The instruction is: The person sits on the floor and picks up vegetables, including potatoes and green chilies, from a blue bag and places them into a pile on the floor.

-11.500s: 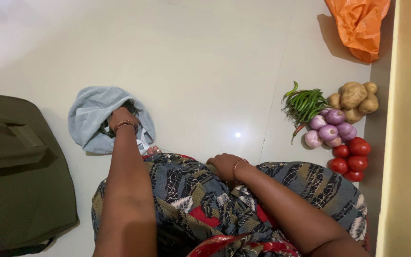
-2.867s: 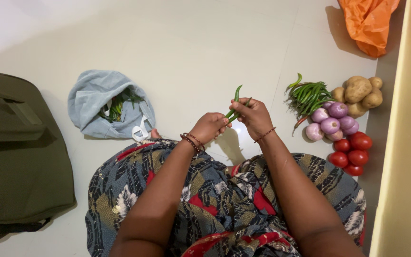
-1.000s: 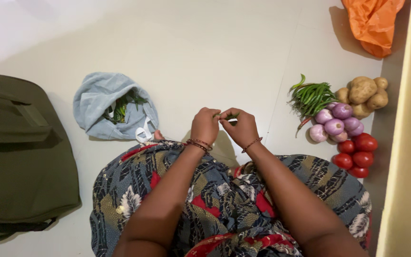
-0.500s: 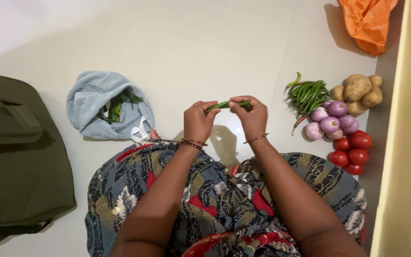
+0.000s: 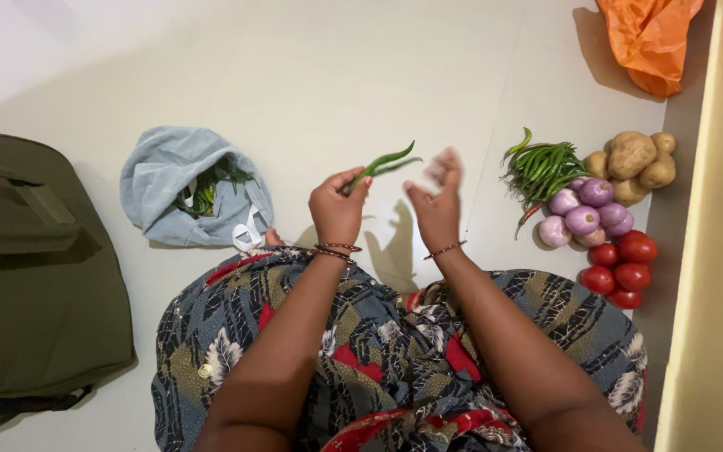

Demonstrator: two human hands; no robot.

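Note:
My left hand [image 5: 338,211] pinches a couple of green chillies [image 5: 384,161] by their lower ends, their tips pointing up and to the right. Beside it, my right hand [image 5: 437,205] is raised with fingers spread and blurred, holding nothing. A pile of green chillies [image 5: 541,170] lies on the floor to the right of my right hand. To the left, an open pale blue cloth bag [image 5: 169,172] holds more green chillies [image 5: 207,186]. Both wrists wear bangles.
Purple onions [image 5: 583,213], red tomatoes [image 5: 625,268] and potatoes [image 5: 633,159] lie by a yellow wall [image 5: 713,251] at right. An orange plastic bag [image 5: 646,38] lies at the top right. A dark green bag [image 5: 31,276] sits at left. The floor is pale tile.
Half a second ago both hands held the chillies between them. My right hand has let go and opened; my left hand has lifted the chillies, tips now pointing up-right.

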